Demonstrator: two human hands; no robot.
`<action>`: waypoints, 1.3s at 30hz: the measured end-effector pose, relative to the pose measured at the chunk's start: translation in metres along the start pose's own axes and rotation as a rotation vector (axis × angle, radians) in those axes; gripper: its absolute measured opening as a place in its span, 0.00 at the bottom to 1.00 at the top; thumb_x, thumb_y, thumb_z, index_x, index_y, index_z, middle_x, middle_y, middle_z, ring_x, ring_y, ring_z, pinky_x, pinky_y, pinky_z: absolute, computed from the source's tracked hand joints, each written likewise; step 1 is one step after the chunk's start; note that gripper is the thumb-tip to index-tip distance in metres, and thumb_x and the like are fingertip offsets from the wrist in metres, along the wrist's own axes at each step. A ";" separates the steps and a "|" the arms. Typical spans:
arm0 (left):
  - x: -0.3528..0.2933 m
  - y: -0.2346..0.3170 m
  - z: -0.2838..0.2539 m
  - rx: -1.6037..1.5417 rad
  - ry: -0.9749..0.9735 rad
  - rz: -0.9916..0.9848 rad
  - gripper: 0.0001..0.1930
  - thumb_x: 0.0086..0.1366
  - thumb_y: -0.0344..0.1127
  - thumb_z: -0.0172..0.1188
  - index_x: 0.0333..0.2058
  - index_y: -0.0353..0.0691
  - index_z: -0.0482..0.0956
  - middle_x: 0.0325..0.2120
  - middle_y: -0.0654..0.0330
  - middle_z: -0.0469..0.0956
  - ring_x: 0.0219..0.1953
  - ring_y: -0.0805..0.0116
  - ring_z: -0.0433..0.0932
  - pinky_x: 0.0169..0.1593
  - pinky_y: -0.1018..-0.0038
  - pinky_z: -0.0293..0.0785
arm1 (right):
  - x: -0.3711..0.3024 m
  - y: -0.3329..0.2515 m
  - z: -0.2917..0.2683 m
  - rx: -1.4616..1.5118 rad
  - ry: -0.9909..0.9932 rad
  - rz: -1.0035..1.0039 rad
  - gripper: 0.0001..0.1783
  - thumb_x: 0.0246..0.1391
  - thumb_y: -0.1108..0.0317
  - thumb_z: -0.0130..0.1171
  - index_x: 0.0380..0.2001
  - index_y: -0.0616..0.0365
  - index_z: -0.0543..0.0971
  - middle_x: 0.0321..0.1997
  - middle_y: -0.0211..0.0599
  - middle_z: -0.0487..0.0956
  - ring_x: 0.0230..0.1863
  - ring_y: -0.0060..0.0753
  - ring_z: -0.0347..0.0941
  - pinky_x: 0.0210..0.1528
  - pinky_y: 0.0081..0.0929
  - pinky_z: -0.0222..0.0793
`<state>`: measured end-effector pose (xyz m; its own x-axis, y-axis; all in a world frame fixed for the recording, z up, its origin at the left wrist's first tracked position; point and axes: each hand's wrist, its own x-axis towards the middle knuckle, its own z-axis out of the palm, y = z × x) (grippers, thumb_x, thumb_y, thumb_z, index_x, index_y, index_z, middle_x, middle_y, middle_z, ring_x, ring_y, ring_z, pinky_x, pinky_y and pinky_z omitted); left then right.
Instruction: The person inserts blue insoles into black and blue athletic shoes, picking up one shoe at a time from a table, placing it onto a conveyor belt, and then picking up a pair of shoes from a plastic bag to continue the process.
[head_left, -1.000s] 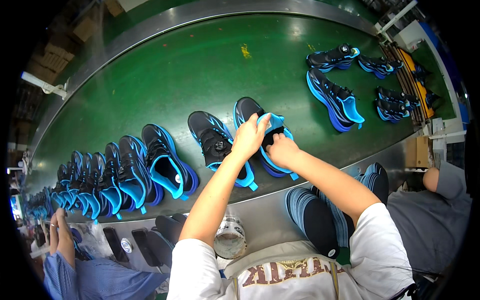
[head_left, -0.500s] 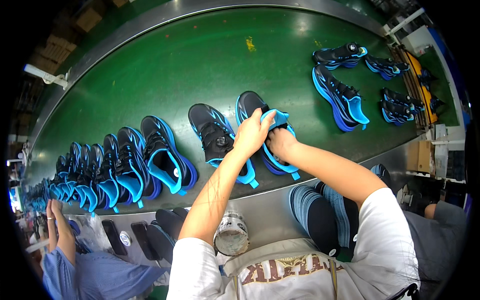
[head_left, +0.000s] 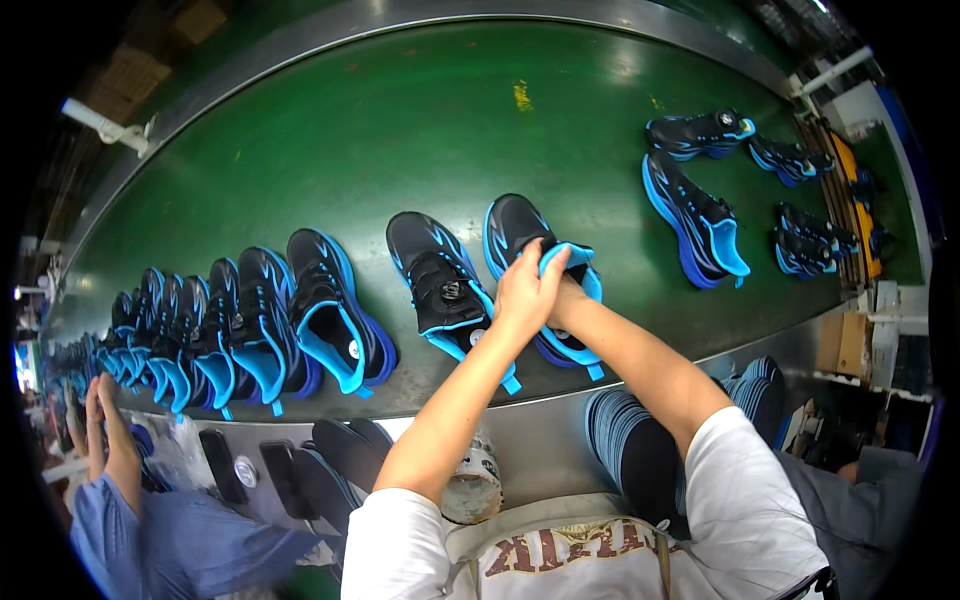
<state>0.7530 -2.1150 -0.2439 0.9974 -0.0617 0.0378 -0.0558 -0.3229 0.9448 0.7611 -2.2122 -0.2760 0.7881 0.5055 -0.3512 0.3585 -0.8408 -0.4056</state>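
Note:
A black sneaker (head_left: 515, 218) with bright blue lining and sole lies in front of me, its toe pointing away. My left hand (head_left: 526, 292) pinches the sneaker's blue-lined tongue (head_left: 568, 256) and holds it up from the opening. Into that opening reaches my right hand (head_left: 568, 304), its fingers hidden inside the shoe and behind my left hand. Just left of it, a matching sneaker (head_left: 428, 248) with a round dial on top lies untouched, a pale round mark showing inside its heel.
Several similar sneakers (head_left: 325, 275) line the green belt (head_left: 420, 120) on the left. More, including a tilted sneaker (head_left: 690, 220), lie at right. Along the near metal ledge are stacked black-and-blue insoles (head_left: 635, 450), a worn round container (head_left: 473, 485) and phones (head_left: 285, 478). A co-worker's hands (head_left: 105, 400) appear far left.
My right hand has gone deeper into the sneaker, toward its toe, and less of it shows. My left hand still grips the tongue. The whole view has shifted slightly.

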 end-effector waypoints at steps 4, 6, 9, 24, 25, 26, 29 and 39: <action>-0.008 -0.001 0.006 0.103 0.031 0.172 0.21 0.59 0.45 0.52 0.41 0.30 0.69 0.33 0.44 0.74 0.38 0.48 0.73 0.41 0.66 0.69 | 0.014 0.013 0.018 -0.145 0.088 -0.011 0.22 0.48 0.68 0.44 0.47 0.68 0.65 0.52 0.57 0.63 0.55 0.47 0.59 0.59 0.37 0.50; -0.010 -0.002 0.004 0.137 0.015 0.222 0.19 0.59 0.43 0.53 0.41 0.32 0.68 0.32 0.45 0.74 0.36 0.48 0.73 0.39 0.65 0.69 | 0.019 0.013 0.023 -0.179 0.093 -0.005 0.20 0.47 0.69 0.44 0.44 0.67 0.67 0.49 0.56 0.65 0.53 0.47 0.61 0.59 0.37 0.51; -0.011 -0.002 0.007 0.226 -0.003 0.257 0.18 0.58 0.43 0.54 0.40 0.34 0.68 0.29 0.48 0.74 0.33 0.48 0.73 0.37 0.64 0.68 | 0.024 0.015 0.025 -0.218 0.099 -0.013 0.17 0.46 0.69 0.44 0.40 0.67 0.69 0.45 0.55 0.67 0.51 0.46 0.63 0.57 0.37 0.52; 0.007 0.015 -0.003 0.330 0.174 0.166 0.23 0.56 0.42 0.56 0.46 0.36 0.63 0.21 0.50 0.70 0.24 0.56 0.72 0.27 0.67 0.67 | -0.069 -0.024 -0.048 -0.225 -0.505 -0.011 0.36 0.47 0.44 0.30 0.27 0.67 0.79 0.29 0.49 0.77 0.43 0.36 0.71 0.65 0.38 0.24; 0.008 0.016 -0.001 0.515 0.247 0.405 0.23 0.55 0.41 0.57 0.46 0.37 0.64 0.22 0.52 0.70 0.24 0.57 0.71 0.27 0.67 0.66 | -0.069 -0.026 -0.043 -0.218 -0.463 0.029 0.36 0.48 0.45 0.30 0.25 0.68 0.78 0.33 0.52 0.76 0.46 0.37 0.69 0.65 0.38 0.23; 0.006 0.017 -0.001 0.727 0.219 0.516 0.22 0.52 0.40 0.59 0.45 0.40 0.67 0.22 0.56 0.68 0.23 0.59 0.70 0.25 0.66 0.65 | -0.074 -0.026 -0.043 -0.162 -0.423 0.037 0.32 0.48 0.48 0.35 0.25 0.68 0.78 0.33 0.51 0.76 0.45 0.38 0.69 0.65 0.39 0.28; 0.009 0.027 -0.012 0.918 0.130 0.586 0.25 0.46 0.45 0.63 0.41 0.38 0.69 0.21 0.59 0.66 0.23 0.63 0.70 0.25 0.70 0.65 | -0.106 -0.020 -0.034 -0.039 0.167 -0.076 0.20 0.46 0.57 0.48 0.29 0.66 0.76 0.34 0.45 0.73 0.41 0.39 0.68 0.59 0.40 0.45; -0.039 0.072 -0.041 0.746 -0.304 0.491 0.19 0.52 0.36 0.58 0.39 0.30 0.68 0.22 0.55 0.71 0.23 0.57 0.72 0.28 0.68 0.68 | -0.195 -0.037 -0.014 0.039 0.330 -0.015 0.17 0.42 0.68 0.58 0.39 0.56 0.73 0.40 0.37 0.68 0.40 0.35 0.66 0.48 0.37 0.57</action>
<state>0.7120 -2.0969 -0.1640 0.8059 -0.5607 0.1903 -0.5862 -0.7103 0.3896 0.6008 -2.2828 -0.1809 0.9047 0.4224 -0.0552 0.3569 -0.8222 -0.4434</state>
